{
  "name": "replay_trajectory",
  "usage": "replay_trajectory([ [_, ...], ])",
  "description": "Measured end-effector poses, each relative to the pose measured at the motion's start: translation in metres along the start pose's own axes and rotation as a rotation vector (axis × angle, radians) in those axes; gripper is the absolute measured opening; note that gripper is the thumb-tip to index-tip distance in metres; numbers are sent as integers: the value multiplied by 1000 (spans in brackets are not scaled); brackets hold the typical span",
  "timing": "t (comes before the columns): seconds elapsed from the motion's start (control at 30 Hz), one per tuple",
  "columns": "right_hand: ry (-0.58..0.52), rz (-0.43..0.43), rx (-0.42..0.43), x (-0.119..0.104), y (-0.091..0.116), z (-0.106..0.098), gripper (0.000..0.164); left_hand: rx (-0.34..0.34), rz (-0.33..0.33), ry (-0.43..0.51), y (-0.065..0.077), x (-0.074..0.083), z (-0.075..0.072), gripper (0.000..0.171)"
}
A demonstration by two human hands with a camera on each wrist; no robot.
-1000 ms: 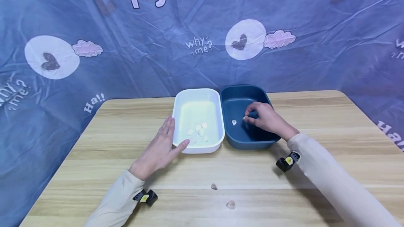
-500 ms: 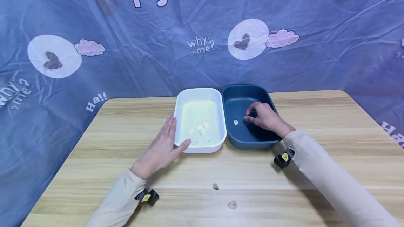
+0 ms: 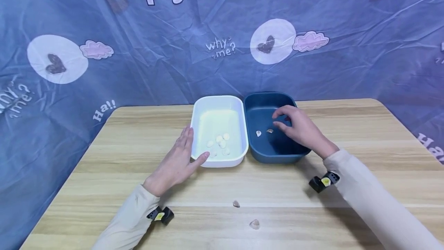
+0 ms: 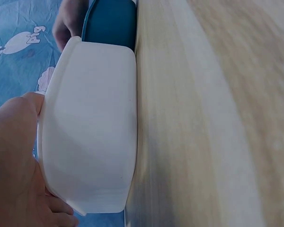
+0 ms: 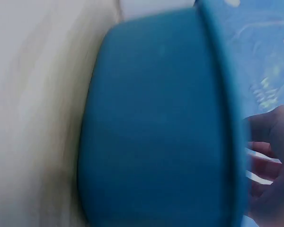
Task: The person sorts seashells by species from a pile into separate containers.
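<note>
My left hand (image 3: 175,161) rests against the left side of a white plastic bin (image 3: 222,163), fingers extended along the wall and thumb over the near-left rim. Several pale seashells (image 3: 222,144) lie inside that bin, towards its near end. Over the dark blue bin (image 3: 277,159), my right hand (image 3: 300,128) hovers with thumb and fingers apart, holding nothing. Below its fingertips a small brownish seashell (image 3: 269,130) lies on the blue bin's floor, and a whitish seashell (image 3: 258,133) is just left of it. The right wrist view is blurred and shows mostly the bin's outer wall (image 5: 156,123).
Both bins stand side by side at the back of the wooden table (image 3: 194,211), close to a blue printed cloth (image 3: 166,68). Nearer the front lie a small dark seashell (image 3: 236,203) and a larger greyish seashell (image 3: 254,224).
My right hand has let go of the brownish seashell, which now lies in the blue bin. Its fingers have spread and drawn slightly up and right. The left hand has stayed put.
</note>
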State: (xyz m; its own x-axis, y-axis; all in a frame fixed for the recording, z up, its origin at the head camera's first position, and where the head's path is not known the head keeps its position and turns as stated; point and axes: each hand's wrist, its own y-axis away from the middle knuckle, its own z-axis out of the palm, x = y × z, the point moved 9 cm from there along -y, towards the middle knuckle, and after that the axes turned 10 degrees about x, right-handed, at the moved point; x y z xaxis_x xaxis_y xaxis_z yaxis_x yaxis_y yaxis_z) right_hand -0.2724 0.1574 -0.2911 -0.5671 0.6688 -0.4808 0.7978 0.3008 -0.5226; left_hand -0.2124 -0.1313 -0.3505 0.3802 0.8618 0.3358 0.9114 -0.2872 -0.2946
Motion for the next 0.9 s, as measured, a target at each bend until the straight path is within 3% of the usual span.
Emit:
replay_trajectory([
  [0.17, -19, -92, 65, -30, 16, -11, 17, -15, -12, -3, 1, -1, 0, 94],
  [0.33, -54, -141, 75, -51, 36, -11, 21, -18, -14, -3, 2, -2, 0, 94],
  [0.6, -97, -162, 99, -72, 64, -13, 27, -7, 3, -7, 2, 1, -2, 94],
  [0.9, -139, -266, 86, -93, 87, 1, 27, -24, -14, -4, 2, 0, -1, 95],
])
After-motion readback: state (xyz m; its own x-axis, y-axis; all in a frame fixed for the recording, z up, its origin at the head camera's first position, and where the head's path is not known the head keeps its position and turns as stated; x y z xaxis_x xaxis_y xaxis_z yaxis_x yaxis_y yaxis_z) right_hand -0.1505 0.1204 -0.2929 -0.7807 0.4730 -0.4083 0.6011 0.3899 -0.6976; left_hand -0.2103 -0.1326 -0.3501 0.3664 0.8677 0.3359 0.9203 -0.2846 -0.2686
